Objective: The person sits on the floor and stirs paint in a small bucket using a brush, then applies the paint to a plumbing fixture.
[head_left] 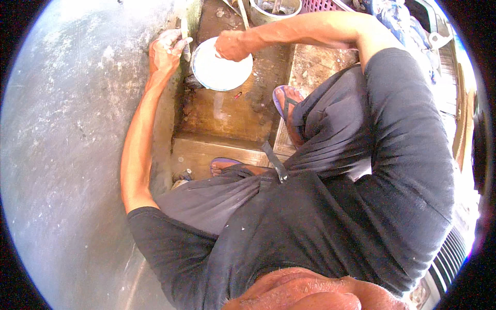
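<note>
My left hand (168, 47) is up at the grey wall, its fingers closed round a narrow, pale, flat-looking tool (185, 39) whose exact kind I cannot make out. The tool points upward along the wall's edge. To its right is a round white tub (223, 75), bright with white inside or on top; glare hides the detail. My right hand (232, 45) reaches over from the right, fingers curled at the tub's far rim. Its fingertips lie against the white, partly lost in the glare.
The grey wall (67, 129) fills the left side. A bucket (274, 15) holding tools and a pink basket (320, 5) stand at the far side. My sandalled feet (287, 101) are on tiled steps (222, 155) beside a wet brown floor (222, 113).
</note>
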Demonstrator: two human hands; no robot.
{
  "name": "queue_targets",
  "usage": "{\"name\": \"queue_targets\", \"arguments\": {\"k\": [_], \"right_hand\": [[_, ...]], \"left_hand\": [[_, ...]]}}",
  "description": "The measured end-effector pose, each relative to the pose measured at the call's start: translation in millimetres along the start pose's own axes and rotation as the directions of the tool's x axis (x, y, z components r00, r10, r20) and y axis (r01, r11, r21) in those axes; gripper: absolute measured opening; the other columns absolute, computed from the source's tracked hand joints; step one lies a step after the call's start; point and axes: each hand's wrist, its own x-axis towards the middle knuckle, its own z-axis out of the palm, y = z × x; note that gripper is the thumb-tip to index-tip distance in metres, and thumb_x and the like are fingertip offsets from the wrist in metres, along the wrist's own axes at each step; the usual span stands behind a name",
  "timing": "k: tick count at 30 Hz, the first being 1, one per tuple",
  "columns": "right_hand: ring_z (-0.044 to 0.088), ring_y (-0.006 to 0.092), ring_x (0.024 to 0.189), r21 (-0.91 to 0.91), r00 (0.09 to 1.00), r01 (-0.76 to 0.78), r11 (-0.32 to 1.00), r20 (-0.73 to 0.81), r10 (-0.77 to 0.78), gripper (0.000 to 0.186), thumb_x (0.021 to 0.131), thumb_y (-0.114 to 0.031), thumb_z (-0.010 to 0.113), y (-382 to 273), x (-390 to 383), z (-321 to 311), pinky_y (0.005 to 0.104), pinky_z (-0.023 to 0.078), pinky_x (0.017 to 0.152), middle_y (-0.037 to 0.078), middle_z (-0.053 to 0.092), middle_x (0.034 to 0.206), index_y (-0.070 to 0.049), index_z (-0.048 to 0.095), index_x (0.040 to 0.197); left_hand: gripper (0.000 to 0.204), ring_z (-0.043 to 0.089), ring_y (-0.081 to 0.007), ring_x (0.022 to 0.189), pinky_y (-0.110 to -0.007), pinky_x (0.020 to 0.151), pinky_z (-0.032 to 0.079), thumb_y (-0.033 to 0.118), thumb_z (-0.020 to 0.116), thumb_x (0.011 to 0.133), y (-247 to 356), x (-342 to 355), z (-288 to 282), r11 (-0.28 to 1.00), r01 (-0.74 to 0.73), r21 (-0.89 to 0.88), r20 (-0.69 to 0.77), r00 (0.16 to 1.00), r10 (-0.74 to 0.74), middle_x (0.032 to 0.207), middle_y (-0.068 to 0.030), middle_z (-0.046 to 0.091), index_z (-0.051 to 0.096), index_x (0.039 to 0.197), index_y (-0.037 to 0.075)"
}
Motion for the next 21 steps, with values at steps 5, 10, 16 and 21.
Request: {"name": "queue_targets", "arguments": {"k": [5,10,16,21], "right_hand": [[0.064,0.0353,0.066,0.139,0.992,0.027,0.990,-0.124,-0.009,0.014,0.069,-0.014,0.062,-23,11,-5,0.0445,0.052,0.061,0.016,0.064,0.065,-0.002,0.063,0.074],[0.065,0.0307,0.064,-0.022,0.991,0.005,1.000,-0.136,-0.008,0.010,0.071,-0.008,0.060,8,20,7,0.0413,0.052,0.059,0.016,0.065,0.071,-0.004,0.067,0.077],[0.065,0.0321,0.062,-0.097,0.991,0.023,0.995,0.137,-0.009,0.010,0.072,-0.015,0.064,-12,-5,-3,0.0422,0.052,0.057,0.015,0.064,0.066,-0.008,0.069,0.076],[0.065,0.0350,0.062,0.015,0.994,0.039,0.999,-0.106,-0.038,0.010,0.075,-0.018,0.062,-40,51,-3,0.0445,0.052,0.058,0.017,0.064,0.065,-0.010,0.067,0.078]], "left_hand": [[0.031,0.065,-0.0310,0.084,-0.036,0.076,0.051,0.029,0.068,0.081,-2,1,-7,0.989,-0.033,0.148,-0.032,0.999,0.038,0.094,-0.0148,0.068,0.069,0.095,0.001],[0.041,0.062,-0.0326,0.095,-0.040,0.085,0.048,0.037,0.072,0.078,-3,-3,2,0.990,0.026,0.135,-0.012,1.000,-0.025,0.100,-0.0157,0.067,0.065,0.096,0.000],[0.042,0.056,-0.0336,0.103,-0.045,0.087,0.043,0.034,0.068,0.083,-48,-7,41,0.977,-0.153,-0.145,-0.159,0.979,0.130,0.109,-0.0167,0.063,0.065,0.108,0.001],[0.041,0.059,-0.0354,0.092,-0.046,0.081,0.044,0.031,0.069,0.080,-121,-54,69,0.966,-0.207,0.154,-0.453,0.854,0.255,0.094,-0.0245,0.063,0.063,0.104,-0.002]]}}
